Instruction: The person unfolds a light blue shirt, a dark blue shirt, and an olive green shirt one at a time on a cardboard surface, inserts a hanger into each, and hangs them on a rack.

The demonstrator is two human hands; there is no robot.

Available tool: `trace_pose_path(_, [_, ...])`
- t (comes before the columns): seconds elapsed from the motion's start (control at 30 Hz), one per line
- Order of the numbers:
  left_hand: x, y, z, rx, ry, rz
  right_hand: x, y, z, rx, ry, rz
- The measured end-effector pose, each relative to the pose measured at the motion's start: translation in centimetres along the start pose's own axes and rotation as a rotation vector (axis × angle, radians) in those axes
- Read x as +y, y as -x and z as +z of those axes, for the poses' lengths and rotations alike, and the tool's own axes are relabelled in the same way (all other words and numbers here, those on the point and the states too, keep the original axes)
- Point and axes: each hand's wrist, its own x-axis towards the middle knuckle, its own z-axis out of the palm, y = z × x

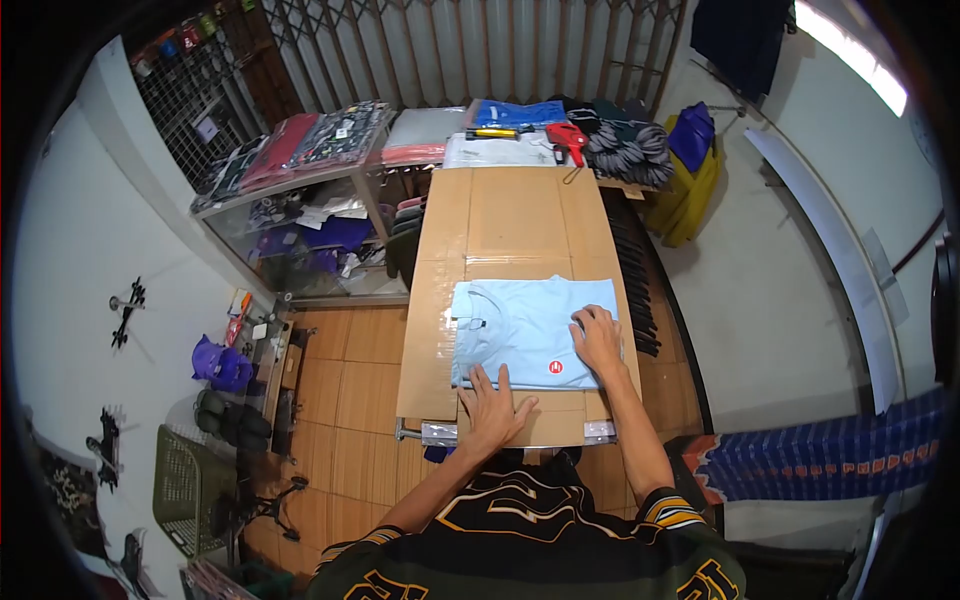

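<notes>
A light blue shirt (530, 325), folded into a rectangle, lies on a cardboard-covered table (510, 215). Its collar is at the left, and a round red sticker (555, 367) sits near the lower edge. My left hand (490, 408) rests with spread fingers at the shirt's near left edge, fingertips on the fabric and thumb on the cardboard. On the right part of the shirt lies my right hand (598, 338), its fingers apart and slightly bent. Neither hand grips anything.
Beyond the cardboard are a red tag gun (567, 143), a yellow and black tool (493, 133) and bagged garments (415, 130). A glass cabinet (310, 235) stands at the left. A green basket (185, 490) is at lower left, and patterned blue cloth (820, 458) at the right.
</notes>
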Motion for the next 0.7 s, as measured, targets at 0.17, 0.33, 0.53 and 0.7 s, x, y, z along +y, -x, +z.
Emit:
trace_pose_path(0.17, [-2.9,-3.4,-0.1,0.125,0.003,0.027,-1.1,1.7,-0.5,0.008,0.146,0.040])
trace_pose_path(0.33, [-6.3,-11.3,0.2,0.213,0.048,0.130,-2.9,5.7,-1.5,-0.003,0.179,0.078])
trace_pose_path(0.53, [-7.1,-19.9,0.2,0.140,0.162,0.323,-7.4,9.8,-1.7,-0.117,-0.075,0.088])
trace_pose_path(0.7, [-7.7,-24.4,1.7,0.416,0.484,0.311,-7.3,8.0,-2.4,-0.027,-0.332,0.283])
